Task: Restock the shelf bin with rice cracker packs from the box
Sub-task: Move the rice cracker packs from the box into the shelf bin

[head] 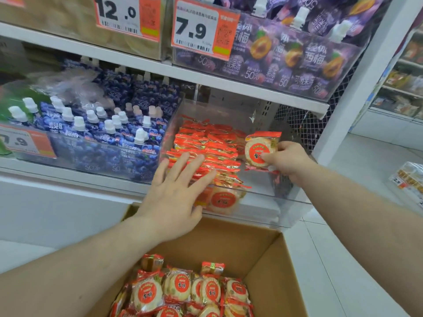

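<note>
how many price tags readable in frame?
3 large ones: "12.0" tag top left, "7.9" tag top centre, partly cut-off "7.9" tag on the blue pouch bin at left. A small tag at far right may be a fourth; others may be hidden.

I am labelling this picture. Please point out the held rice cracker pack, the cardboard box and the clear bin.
held rice cracker pack (257,150), head view, round cracker face.
cardboard box (270,266), head view, inner right wall.
clear bin (263,197), head view, front wall.
</note>
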